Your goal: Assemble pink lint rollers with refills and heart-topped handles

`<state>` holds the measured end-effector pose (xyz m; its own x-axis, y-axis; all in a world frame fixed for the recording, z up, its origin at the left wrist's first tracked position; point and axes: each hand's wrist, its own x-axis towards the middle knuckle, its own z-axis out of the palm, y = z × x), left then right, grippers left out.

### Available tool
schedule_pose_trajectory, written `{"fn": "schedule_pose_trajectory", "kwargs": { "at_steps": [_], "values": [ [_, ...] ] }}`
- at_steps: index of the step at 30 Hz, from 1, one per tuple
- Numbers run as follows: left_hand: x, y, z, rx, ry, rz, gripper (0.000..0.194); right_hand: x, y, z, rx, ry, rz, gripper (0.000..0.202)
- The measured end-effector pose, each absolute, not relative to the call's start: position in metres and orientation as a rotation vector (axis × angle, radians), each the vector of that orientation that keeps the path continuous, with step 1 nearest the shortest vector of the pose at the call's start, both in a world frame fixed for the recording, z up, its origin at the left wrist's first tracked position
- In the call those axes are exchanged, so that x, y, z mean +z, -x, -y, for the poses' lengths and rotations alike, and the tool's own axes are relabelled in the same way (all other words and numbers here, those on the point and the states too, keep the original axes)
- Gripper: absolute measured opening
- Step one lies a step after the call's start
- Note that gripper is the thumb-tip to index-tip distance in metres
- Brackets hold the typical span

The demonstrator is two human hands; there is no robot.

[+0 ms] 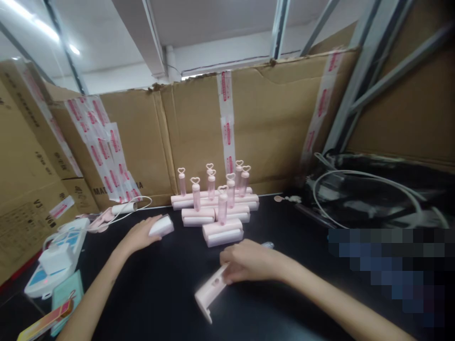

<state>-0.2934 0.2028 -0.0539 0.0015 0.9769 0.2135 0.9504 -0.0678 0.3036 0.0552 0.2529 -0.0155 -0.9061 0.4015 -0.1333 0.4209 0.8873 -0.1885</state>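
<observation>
My left hand (142,233) is closed round a small white block-shaped piece (161,227) at the left of the black table. Between thumb and fingers, my right hand (245,261) grips a pale pink casing (212,289), tilted down to the left above the tabletop. Behind my hands stand several pink and white units (223,233) in rows, with clear pink tubes (222,208) topped by heart-shaped loops upright among them. A small clear item (268,245) lies just behind my right wrist, partly hidden.
A white power strip (75,241) with a plugged-in adapter (56,259) sits at the left, near a teal box (66,296) and a yellow-orange item (46,322). Cardboard walls (194,128) enclose the back. Cables (373,176) and dark plastic lie at the right.
</observation>
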Motion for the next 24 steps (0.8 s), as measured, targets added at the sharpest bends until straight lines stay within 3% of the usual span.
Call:
{"fn": "schedule_pose_trajectory", "kwargs": {
  "at_steps": [5,7,10,11,13,15,20,22,24],
  "values": [
    [-0.062,0.335,-0.209,0.675,-2.153,-2.189,0.058,0.018,-0.131,-0.296,-0.491,-1.154,-2.772,0.014],
    [-0.061,0.332,-0.212,0.822,-2.132,-2.271,0.066,0.022,-0.165,-0.323,-0.441,-1.44,-2.709,0.012],
    [-0.06,0.289,-0.215,1.215,-2.105,-2.148,0.079,0.01,-0.194,-0.361,-0.42,-1.853,-2.582,0.01],
    [-0.061,0.267,-0.216,1.303,-2.081,-2.011,0.073,0.004,-0.198,-0.371,-0.431,-1.891,-2.568,0.01],
    [-0.069,0.219,-0.218,1.278,-2.043,-1.722,0.064,-0.009,-0.197,-0.384,-0.468,-1.891,-2.585,0.009],
    [-0.079,0.177,-0.221,1.205,-2.06,-1.551,0.074,-0.016,-0.192,-0.388,-0.491,-1.897,-2.621,0.011],
    [-0.073,0.124,-0.244,1.391,-1.995,-1.458,0.07,0.001,-0.174,-0.365,-0.492,-2.147,-3.034,0.026],
    [-0.054,0.113,-0.261,1.507,-1.902,-1.38,0.068,0.015,-0.162,-0.346,-0.758,-2.1,-3.306,0.029],
    [-0.035,0.101,-0.277,1.507,-1.79,-1.241,0.065,0.027,-0.148,-0.326,-1.247,-1.843,-3.467,0.035]
  ]
}}
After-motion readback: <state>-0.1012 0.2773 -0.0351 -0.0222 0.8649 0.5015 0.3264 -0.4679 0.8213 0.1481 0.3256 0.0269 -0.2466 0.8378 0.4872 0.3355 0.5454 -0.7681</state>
